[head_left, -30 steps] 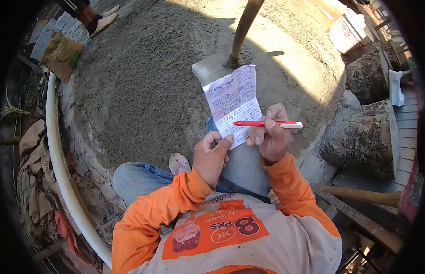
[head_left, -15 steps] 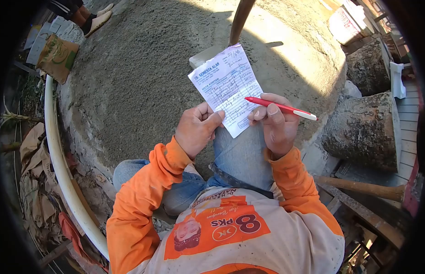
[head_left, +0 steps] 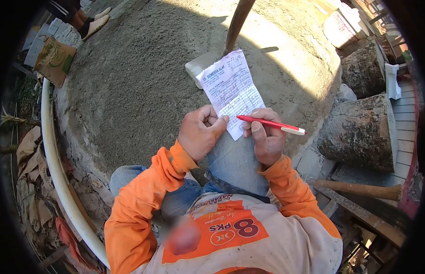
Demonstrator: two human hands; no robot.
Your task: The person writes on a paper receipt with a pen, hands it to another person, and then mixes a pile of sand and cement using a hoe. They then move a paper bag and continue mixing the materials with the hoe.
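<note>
The left hand (head_left: pixel 201 132) pinches the lower edge of a handwritten receipt (head_left: pixel 231 91), propped above the knee (head_left: pixel 235 160) before the mortar heap (head_left: pixel 144 77). The right hand (head_left: pixel 266 139) is clamped on a red pen (head_left: pixel 269 124), its tip at the slip's lower lines. Reading seems in hand; writing would call for firmer backing.

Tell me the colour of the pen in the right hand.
Red with a white end, pen in the head view.
</note>
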